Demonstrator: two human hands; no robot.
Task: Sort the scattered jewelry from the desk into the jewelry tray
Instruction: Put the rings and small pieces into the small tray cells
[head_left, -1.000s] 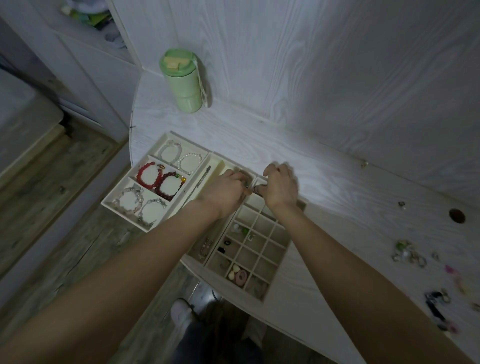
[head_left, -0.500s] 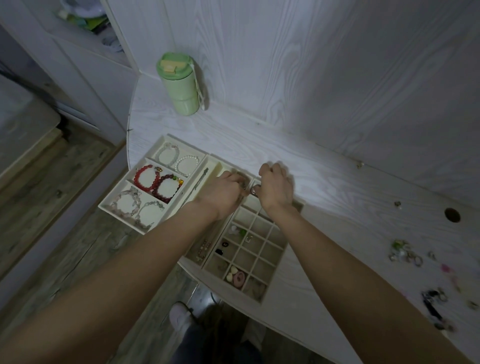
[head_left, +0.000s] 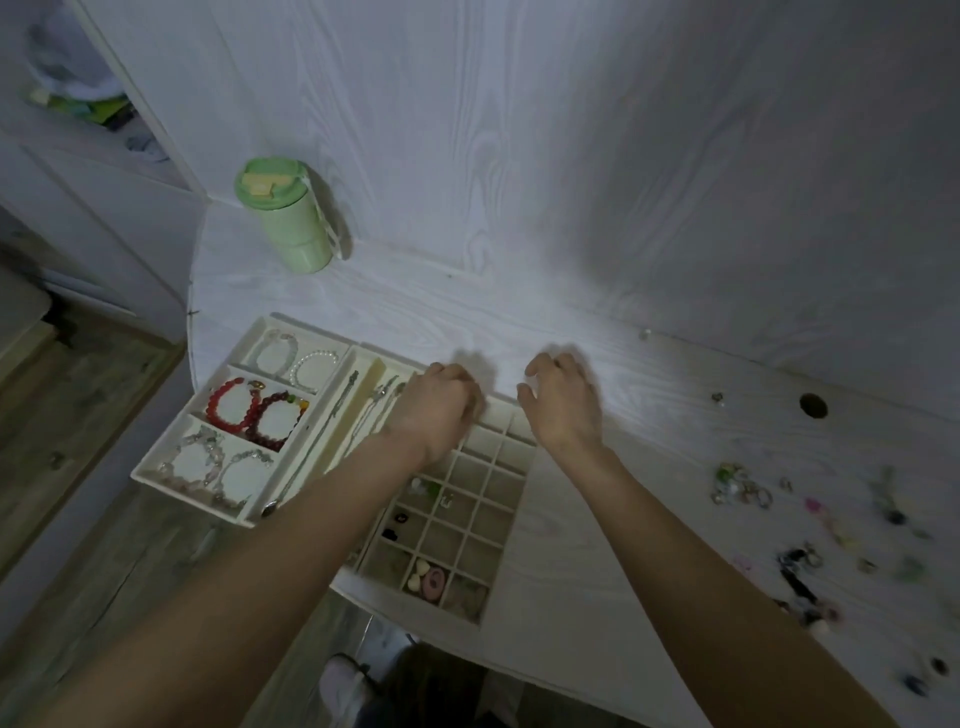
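A single wide-angle camera, worn on the person's head, looked forward and steeply down from above the near edge of the desk (head_left: 571, 322). It sat close enough that both forearms ran in from the bottom of the frame. The wall panel (head_left: 571, 130) lay toward 12 o'clock, the floor (head_left: 78, 415) toward 9 o'clock. Edges bowed with lens distortion. No second view existed to share anything.

— How are my arms lying?

— I'm reaching both bare forearms forward and slightly inward. My left hand (head_left: 441, 410) is hanging knuckles-up, fingers curling under out of sight, so I can't tell whether it's holding anything.

— And the other?

— My right hand (head_left: 563, 408) is hovering just beside it, apart, fingers loosely bending, thumb sticking out, holding nothing visible.
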